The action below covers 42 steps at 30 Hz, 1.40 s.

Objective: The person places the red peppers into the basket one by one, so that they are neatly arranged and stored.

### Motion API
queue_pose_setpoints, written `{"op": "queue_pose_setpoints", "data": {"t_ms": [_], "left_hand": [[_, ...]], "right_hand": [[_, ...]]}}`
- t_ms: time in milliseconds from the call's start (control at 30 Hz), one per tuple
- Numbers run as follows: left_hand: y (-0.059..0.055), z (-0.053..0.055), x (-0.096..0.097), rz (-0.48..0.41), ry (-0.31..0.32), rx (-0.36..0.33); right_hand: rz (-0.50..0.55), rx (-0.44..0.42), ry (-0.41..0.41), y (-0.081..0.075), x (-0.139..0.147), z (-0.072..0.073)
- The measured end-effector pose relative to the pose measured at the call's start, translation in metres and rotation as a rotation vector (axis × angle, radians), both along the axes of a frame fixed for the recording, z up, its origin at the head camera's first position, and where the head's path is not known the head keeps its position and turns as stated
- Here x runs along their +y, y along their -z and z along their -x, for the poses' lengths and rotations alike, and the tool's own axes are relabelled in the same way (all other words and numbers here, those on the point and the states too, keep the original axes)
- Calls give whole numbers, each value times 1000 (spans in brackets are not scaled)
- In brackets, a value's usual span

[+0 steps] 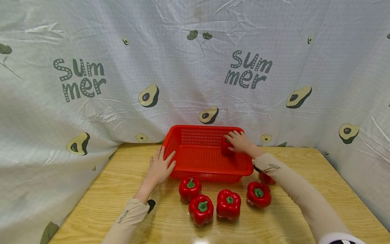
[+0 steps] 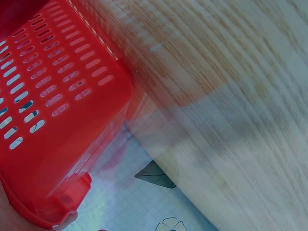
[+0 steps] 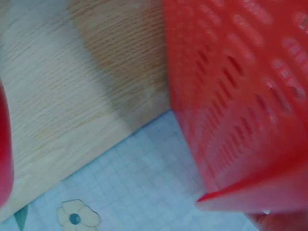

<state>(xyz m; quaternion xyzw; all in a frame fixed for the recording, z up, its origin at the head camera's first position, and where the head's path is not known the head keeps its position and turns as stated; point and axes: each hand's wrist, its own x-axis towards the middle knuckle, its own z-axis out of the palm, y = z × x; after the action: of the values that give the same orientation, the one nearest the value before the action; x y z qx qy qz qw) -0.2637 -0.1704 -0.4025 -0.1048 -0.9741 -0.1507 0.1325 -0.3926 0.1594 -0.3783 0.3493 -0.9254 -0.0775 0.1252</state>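
Note:
A red plastic basket (image 1: 198, 171) with slotted sides stands on the table. My left hand (image 1: 159, 167) rests on its left rim, fingers spread and fairly straight. Inside the basket's right end, my right hand (image 1: 240, 142) holds a red bell pepper (image 1: 224, 148) from above, its fingers curved over the top. The palm and fingers hide part of that pepper. In the left wrist view, the basket wall (image 2: 72, 110) fills the left side, with a fingertip (image 2: 70, 220) at the rim. The right wrist view has the basket's outer wall (image 3: 231, 110), blurred.
In front of the basket stand several red bell peppers with green stems, among them one pepper (image 1: 189, 189) near its front wall and another (image 1: 259, 195) at right. A further pepper (image 1: 267, 178) is partly behind my right forearm. A printed cloth (image 1: 182, 67) hangs behind the wooden table (image 1: 122, 176).

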Motion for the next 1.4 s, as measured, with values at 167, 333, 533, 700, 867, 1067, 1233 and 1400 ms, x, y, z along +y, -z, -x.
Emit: {"op": "queue_pose_setpoints", "data": {"t_ms": [167,333,533,700,867,1067,1233,1400], "left_hand": [[2,0,0,3,2,-5],[3,1,-1,11,0,-12],[3,3,-1,5,-3,-23],[4,3,-1,13,-5,-21],[3,3,-1,19,-5,-8],[3,3,-1,12,-4,-13],[2,2,-1,17,-1,-13],[1,1,0,16,1,-7]], "right_hand": [[17,13,-28,-11,-1,-9],[14,24,-41,-19,1,-18],[-2,61,-63,-27,6,-29],[25,62,-79,-32,12,-42],[67,59,-110,-33,21,-56],[88,35,-103,-32,31,-73],[87,-7,-66,-34,38,-91],[100,-6,-61,-31,49,-107]]}}
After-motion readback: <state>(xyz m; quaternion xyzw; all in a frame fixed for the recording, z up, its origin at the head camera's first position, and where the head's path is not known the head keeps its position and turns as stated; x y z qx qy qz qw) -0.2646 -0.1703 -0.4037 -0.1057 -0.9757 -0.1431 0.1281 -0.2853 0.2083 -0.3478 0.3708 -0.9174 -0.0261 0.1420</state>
